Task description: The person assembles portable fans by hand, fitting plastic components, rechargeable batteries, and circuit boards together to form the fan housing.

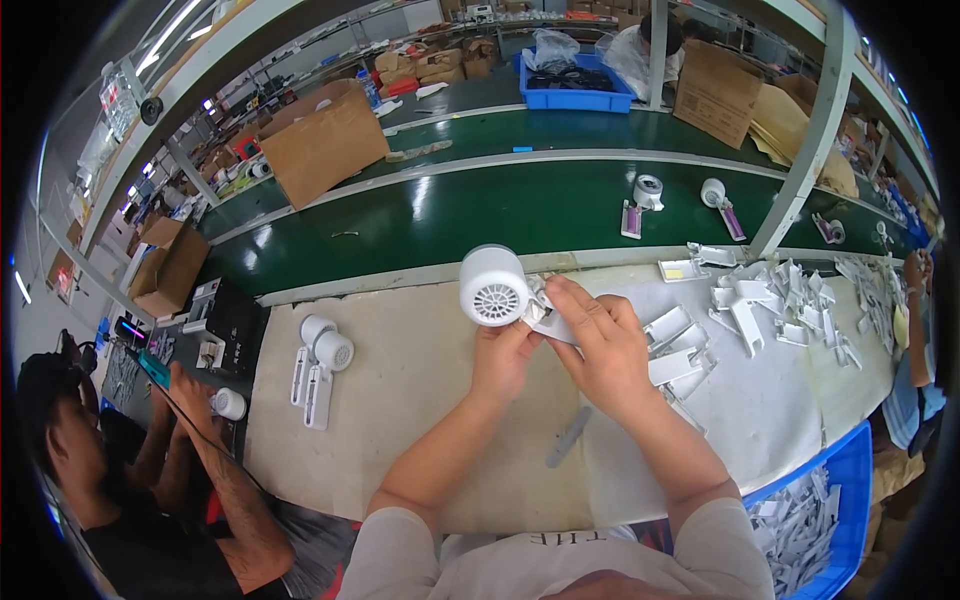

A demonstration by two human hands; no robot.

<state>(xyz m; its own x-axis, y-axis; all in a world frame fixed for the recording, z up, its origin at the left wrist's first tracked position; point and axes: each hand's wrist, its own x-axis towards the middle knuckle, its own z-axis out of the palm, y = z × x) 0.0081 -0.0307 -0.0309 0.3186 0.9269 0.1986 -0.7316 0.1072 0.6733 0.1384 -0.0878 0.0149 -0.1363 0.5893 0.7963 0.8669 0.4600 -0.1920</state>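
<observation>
At frame centre, we are pinching the fan [492, 284] by its handle [551, 325] between left hand [504, 364] and right hand [615, 352], probably steadying it.

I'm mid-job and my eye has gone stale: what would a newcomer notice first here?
First, the white device with a round vented head, held by the left hand and right hand at the centre. Next, the long green surface running beyond the pale bench, and the white plastic pieces strewn over the bench's right side.

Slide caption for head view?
Left hand and right hand hold a white vented device over a workbench, white parts at right.
</observation>
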